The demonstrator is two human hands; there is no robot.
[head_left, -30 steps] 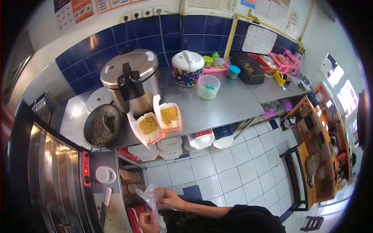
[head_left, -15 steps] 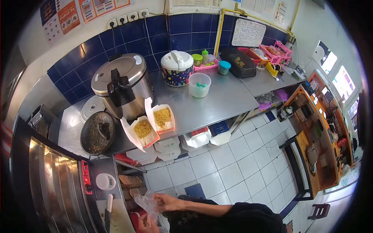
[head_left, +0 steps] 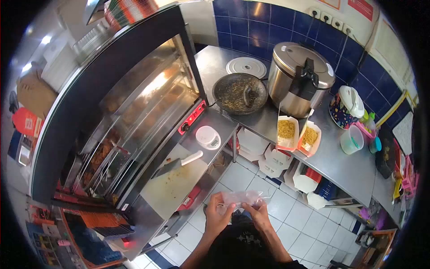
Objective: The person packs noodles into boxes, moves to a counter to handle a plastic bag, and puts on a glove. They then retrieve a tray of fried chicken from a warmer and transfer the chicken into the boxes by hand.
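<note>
A clear plastic bag [head_left: 239,197] is stretched between my two hands in front of my body, above the floor. My left hand [head_left: 218,212] pinches its left end, thumb on top. On the other end, my right hand [head_left: 258,215] grips with thumb and fingers closed. Left of my hands, a cleaver with a white handle [head_left: 191,158] lies on a stained cutting board [head_left: 172,190]. A small white scale [head_left: 207,136] stands just beyond the board. Two open paper boxes with yellowish food, the left box [head_left: 286,141] and the right box [head_left: 310,148], sit at the counter's front edge.
A glass-fronted heated cabinet [head_left: 148,94] stands on the left. Along the back are a dark stone mortar [head_left: 233,101] with its pestle, a large steel rice cooker [head_left: 286,67] and a clear tub [head_left: 350,142]. Folded white boxes [head_left: 274,162] fill the shelf under the counter.
My view has swung left toward the cabinet and cutting board. Both hands have kept hold of the plastic bag, now held level between them rather than hanging.
</note>
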